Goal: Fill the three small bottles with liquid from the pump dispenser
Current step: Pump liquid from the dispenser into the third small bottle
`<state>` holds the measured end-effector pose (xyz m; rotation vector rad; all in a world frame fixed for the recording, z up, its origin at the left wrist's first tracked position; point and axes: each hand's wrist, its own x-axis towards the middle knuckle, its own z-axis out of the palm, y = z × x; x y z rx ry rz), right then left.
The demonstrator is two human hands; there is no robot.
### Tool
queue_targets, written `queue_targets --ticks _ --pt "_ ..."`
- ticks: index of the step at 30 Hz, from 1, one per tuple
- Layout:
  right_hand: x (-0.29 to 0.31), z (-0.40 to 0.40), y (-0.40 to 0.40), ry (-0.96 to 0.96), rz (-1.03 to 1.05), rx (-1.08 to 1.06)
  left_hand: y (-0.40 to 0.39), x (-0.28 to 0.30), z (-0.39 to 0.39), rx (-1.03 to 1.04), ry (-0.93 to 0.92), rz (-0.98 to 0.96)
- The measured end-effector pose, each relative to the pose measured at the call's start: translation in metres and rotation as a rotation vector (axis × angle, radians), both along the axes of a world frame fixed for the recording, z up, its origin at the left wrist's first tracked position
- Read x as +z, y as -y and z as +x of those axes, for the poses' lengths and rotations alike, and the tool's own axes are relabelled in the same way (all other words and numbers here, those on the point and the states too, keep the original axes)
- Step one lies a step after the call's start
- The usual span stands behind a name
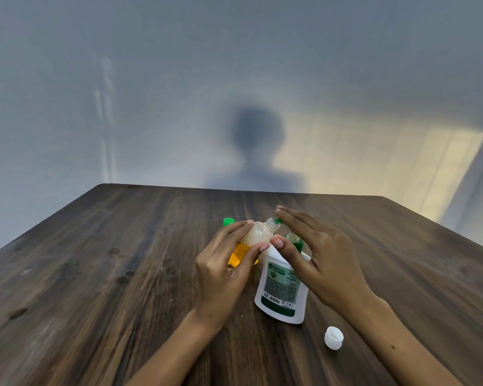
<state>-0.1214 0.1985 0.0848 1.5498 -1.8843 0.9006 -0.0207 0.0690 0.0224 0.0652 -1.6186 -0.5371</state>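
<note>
My left hand (pixel 223 270) grips a small clear bottle (pixel 258 235) with orange liquid in its lower part, tilted so its open neck points up and right toward the green pump spout (pixel 277 220). The white pump dispenser (pixel 283 288) with a green label stands on the wooden table (pixel 95 274). My right hand (pixel 318 252) lies over the pump head with its fingers straight, and its thumb touches the dispenser's shoulder. A second small bottle with a green cap (pixel 228 221) stands behind my left hand. Another small bottle (pixel 295 240) shows partly under my right palm.
A white bottle cap (pixel 333 337) lies on the table to the right of the dispenser, near my right forearm. A pale wall with a person's shadow rises behind the far table edge.
</note>
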Motion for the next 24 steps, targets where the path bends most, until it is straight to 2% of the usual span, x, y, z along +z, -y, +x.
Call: queue_targets --ticks 14,24 --pt "0.004 0.001 -0.001 0.031 0.016 0.002 0.0 0.0 0.0 0.012 0.0 -0.009" --pt "-0.009 0.004 0.004 0.037 -0.05 -0.014 0.002 -0.002 0.0 0.01 0.05 -0.017"
